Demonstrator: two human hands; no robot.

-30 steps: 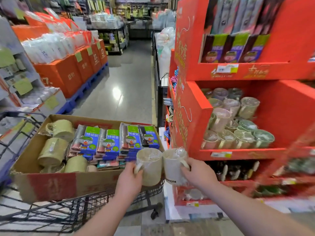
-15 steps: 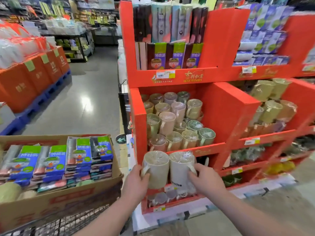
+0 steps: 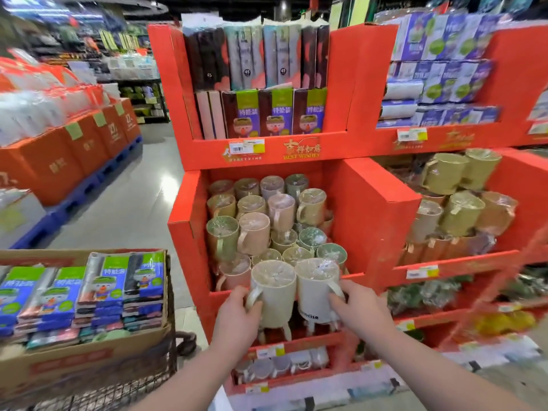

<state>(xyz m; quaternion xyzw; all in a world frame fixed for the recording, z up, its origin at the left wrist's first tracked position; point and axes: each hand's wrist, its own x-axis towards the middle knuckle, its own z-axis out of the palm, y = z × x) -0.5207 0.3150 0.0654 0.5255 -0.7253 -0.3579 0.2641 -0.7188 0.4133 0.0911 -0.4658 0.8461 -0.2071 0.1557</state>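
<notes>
My left hand (image 3: 235, 318) grips the handle side of a cream plastic-wrapped mug (image 3: 275, 292). A white wrapped mug (image 3: 315, 290) with dark lettering sits in my right hand (image 3: 357, 310), fingers curled round its handle. Both mugs are upright, side by side and touching, held just in front of the lower edge of a red cardboard display shelf (image 3: 382, 212). That shelf is filled with several wrapped mugs (image 3: 267, 221) in green, pink and beige.
A cardboard box (image 3: 89, 357) of blue-and-green packets (image 3: 103, 289) rides in a wire cart at lower left. More mugs (image 3: 462, 209) fill the red shelf to the right. Boxed goods stand on the top shelf (image 3: 272, 114). Orange stacked crates (image 3: 68, 149) line the aisle's left side.
The view has swung right from the cart to the red display. Both hands have carried the two mugs up to the front of the mug shelf.
</notes>
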